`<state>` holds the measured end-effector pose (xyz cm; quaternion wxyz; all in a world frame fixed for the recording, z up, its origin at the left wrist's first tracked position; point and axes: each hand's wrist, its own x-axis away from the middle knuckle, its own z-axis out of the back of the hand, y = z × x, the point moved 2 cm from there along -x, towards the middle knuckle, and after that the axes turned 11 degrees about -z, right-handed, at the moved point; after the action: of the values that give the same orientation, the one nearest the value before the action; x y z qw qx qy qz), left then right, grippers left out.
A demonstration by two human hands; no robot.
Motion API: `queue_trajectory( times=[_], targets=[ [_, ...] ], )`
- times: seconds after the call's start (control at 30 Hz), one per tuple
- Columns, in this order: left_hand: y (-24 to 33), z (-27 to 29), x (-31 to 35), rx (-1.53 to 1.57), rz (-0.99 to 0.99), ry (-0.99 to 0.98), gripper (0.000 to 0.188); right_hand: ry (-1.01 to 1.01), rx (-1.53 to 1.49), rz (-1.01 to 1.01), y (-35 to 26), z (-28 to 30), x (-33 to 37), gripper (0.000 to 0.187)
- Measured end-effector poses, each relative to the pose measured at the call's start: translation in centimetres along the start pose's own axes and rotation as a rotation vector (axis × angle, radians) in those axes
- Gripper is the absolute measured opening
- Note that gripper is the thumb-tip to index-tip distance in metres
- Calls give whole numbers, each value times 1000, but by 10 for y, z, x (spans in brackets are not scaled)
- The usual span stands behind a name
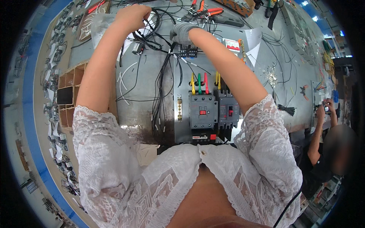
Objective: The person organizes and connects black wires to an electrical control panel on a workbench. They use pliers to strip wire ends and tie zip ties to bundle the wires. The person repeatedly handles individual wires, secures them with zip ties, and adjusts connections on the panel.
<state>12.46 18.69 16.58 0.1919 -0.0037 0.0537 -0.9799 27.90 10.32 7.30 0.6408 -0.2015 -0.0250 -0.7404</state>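
Note:
At the far left of the bench, my left hand (131,18) is bare, its fingers curled closed on black wires at the edge of a loose coil (155,36). My right hand (182,34) wears a grey glove and closes around part of the black wire bundle; its fingertips are partly hidden. Below it sits a black terminal block (188,52). From there, a bundle of black wires (163,87) with white end sleeves hangs toward me. Nearer stand two grey circuit breakers (203,121) (228,102) with yellow, green and red sleeved leads above them.
Orange-handled pliers (213,11) lie at the far side. A wooden compartment box (67,79) stands left, a red-and-white label card (231,45) right of centre. Loose black wires (279,43) and cable ties (287,110) lie to the right. A co-worker (323,148) works at far right.

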Motion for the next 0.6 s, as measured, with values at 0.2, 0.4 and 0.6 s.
queue_trajectory(
  times=[0.2, 0.4, 0.6],
  targets=[
    [31, 30, -19, 773, 95, 2, 16, 335, -209, 146, -4, 17, 35, 46],
    [52, 60, -3, 117, -20, 312, 23, 80, -684, 125, -5, 26, 50, 54],
    [90, 99, 2, 92, -244, 285, 21, 208, -981, 329, -33, 59, 66, 50]
  ],
)
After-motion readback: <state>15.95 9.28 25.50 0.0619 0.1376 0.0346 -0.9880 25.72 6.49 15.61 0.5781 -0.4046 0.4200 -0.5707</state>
